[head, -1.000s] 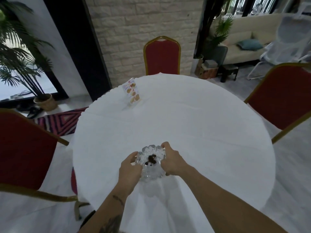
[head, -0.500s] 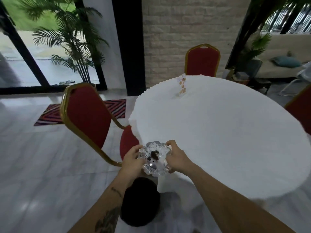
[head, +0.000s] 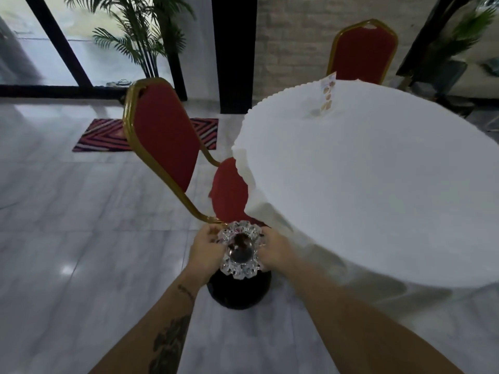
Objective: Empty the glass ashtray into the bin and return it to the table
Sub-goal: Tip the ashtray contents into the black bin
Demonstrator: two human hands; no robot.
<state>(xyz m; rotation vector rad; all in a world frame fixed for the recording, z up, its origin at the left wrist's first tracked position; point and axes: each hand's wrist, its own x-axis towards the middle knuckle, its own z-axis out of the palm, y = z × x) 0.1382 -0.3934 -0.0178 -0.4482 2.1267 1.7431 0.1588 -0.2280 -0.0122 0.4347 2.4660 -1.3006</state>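
Underfoot, a shiny grey marble floor (head: pixel 81 252) is spreading wide. A round table (head: pixel 378 184) in a white cloth is sitting beside a red chair (head: pixel 164 136). A small card (head: pixel 327 93) is standing on it, too blurry to read. The left hand (head: pixel 206 251) and right hand (head: pixel 275 251) are gripping the glass ashtray (head: pixel 241 249) over the black bin (head: pixel 240 292).

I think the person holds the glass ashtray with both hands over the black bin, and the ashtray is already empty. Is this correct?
Not quite. The head view shows the glass ashtray is not empty: dark debris lies in its bowl. The rest stands: the left hand and the right hand grip it on either side, above the black bin on the floor.
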